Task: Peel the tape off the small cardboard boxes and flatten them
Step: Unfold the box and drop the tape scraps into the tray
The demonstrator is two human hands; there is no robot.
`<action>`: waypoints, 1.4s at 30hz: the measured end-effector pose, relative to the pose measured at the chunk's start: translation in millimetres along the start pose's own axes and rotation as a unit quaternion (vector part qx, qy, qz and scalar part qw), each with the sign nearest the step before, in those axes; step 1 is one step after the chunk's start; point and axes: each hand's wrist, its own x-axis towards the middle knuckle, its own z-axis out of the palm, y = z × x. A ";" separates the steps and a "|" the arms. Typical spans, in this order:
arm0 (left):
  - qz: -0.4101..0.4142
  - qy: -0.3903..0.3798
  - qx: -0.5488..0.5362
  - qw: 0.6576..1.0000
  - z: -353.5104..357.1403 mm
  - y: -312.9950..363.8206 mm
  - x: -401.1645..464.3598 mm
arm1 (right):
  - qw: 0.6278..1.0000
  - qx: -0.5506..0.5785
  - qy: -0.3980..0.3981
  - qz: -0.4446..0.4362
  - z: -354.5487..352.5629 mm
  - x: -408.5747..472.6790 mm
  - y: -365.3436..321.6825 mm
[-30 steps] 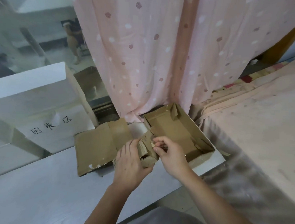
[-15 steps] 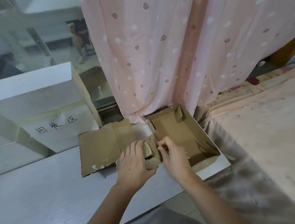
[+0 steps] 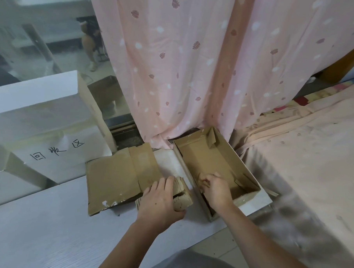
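Holding the small cardboard box (image 3: 181, 196) down against the white table (image 3: 44, 230), my left hand (image 3: 157, 201) lies over its top and near side, fingers wrapped round it, so it cannot slide while the tape comes away. It sits crumpled and partly crushed at the near edge of a flattened sheet of cardboard (image 3: 113, 175), which lies to its left and slightly farther off; I take that to be the spot for finished pieces, kept close so each flat one can go straight on it.

My right hand (image 3: 215, 190) is apart from the left, reaching into the near left corner of the open cardboard tray (image 3: 217, 158). Its fingers are curled together as if pinching something small, perhaps a strip of peeled tape, but I cannot tell whether anything is actually between them. The tray stands just right of the small box, open side up, which makes it a handy place to drop scraps without lifting my steadying hand.

Farther left stands a white box with handwritten characters (image 3: 57, 151). A pink patterned curtain (image 3: 189, 62) hangs behind the tray, and a bed cover (image 3: 305, 158) spreads to the right.
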 end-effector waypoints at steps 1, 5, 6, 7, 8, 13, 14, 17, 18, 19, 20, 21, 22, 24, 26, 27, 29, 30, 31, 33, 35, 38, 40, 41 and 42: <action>-0.001 -0.005 0.000 1.000 1.5 -0.7 1.7 | 1.000 -0.015 -0.006 0.009 1.0 3.9 5.8; -0.002 -0.017 -0.001 1.000 5.4 -3.7 3.7 | 0.996 -0.046 -0.022 0.070 5.8 16.9 22.8; -0.001 -0.018 -0.001 1.000 6.0 -4.4 3.1 | 0.995 -0.049 -0.024 0.081 8.1 19.3 27.0; 0.000 -0.019 -0.002 1.000 6.6 -5.5 3.1 | 0.994 -0.052 -0.025 0.091 10.7 22.1 31.1; -0.001 -0.019 -0.004 1.000 7.3 -6.8 2.6 | 0.994 -0.055 -0.025 0.096 13.1 24.0 34.9; -0.003 -0.025 0.001 1.000 8.2 -13.3 0.4 | 0.993 -0.060 -0.036 0.099 22.7 25.0 51.4; -0.003 -0.027 0.002 1.000 7.9 -14.3 0.2 | 0.992 -0.057 -0.040 0.103 24.8 23.9 53.7; -0.001 -0.030 0.002 1.000 9.2 -17.3 0.5 | 0.992 -0.048 -0.053 0.102 29.4 20.1 52.1; -0.001 -0.030 0.001 1.000 10.0 -18.4 0.4 | 0.994 -0.038 -0.057 0.090 29.2 18.5 46.5; -0.001 -0.030 -0.001 1.000 10.5 -19.3 0.3 | 0.996 -0.023 -0.056 0.070 27.0 17.1 38.5; -0.002 -0.030 -0.003 1.000 10.8 -20.0 0.2 | 0.998 -0.008 -0.057 0.041 23.0 15.4 28.3; -0.002 -0.028 -0.006 1.000 10.8 -20.7 0.1 | 0.998 0.000 -0.063 0.007 18.1 14.0 16.3; -0.003 -0.027 -0.009 1.000 11.1 -21.8 0.3 | 0.996 0.005 -0.080 -0.029 10.5 11.6 2.1; -0.007 -0.021 -0.021 1.000 13.3 -25.3 0.6 | 0.984 -0.005 -0.149 -0.099 -2.9 4.5 -26.2; -0.012 -0.020 -0.030 0.999 16.5 -30.6 0.8 | 0.959 -0.060 -0.218 -0.171 -12.2 -3.9 -49.3; -0.016 -0.024 -0.027 0.999 17.8 -33.1 0.5 | 0.945 -0.092 -0.241 -0.201 -14.6 -7.9 -57.4; -0.016 -0.034 -0.015 0.999 18.3 -35.6 0.1 | 0.924 -0.132 -0.282 -0.219 -17.2 -15.3 -69.1; -0.016 -0.034 -0.015 0.999 17.7 -35.6 -0.4 | 0.918 -0.140 -0.299 -0.220 -16.2 -18.6 -72.4; -0.016 -0.032 -0.020 0.999 16.2 -35.3 -1.1 | 0.914 -0.146 -0.306 -0.221 -13.3 -21.2 -74.0; -0.019 -0.032 -0.038 0.999 12.4 -34.9 -4.1 | 0.918 -0.150 -0.298 -0.215 -7.3 -25.6 -73.8; -0.024 -0.024 -0.046 0.998 5.8 -35.7 -9.8 | 0.928 -0.134 -0.276 -0.209 -3.8 -28.5 -73.1; -0.024 -0.028 -0.010 0.999 -9.0 -42.0 -22.2 | 0.936 -0.095 -0.268 -0.207 -8.5 -35.3 -75.6; -0.038 -0.030 -0.004 0.999 -17.5 -53.5 -35.1 | 0.945 -0.036 -0.266 -0.187 -13.3 -40.7 -76.5; -0.053 -0.018 -0.024 0.998 -21.5 -61.0 -42.3 | 0.950 -0.004 -0.259 -0.173 -15.3 -43.4 -76.4; -0.073 0.001 -0.062 0.995 -25.1 -69.1 -49.3 | 0.955 0.028 -0.250 -0.158 -16.3 -46.0 -76.1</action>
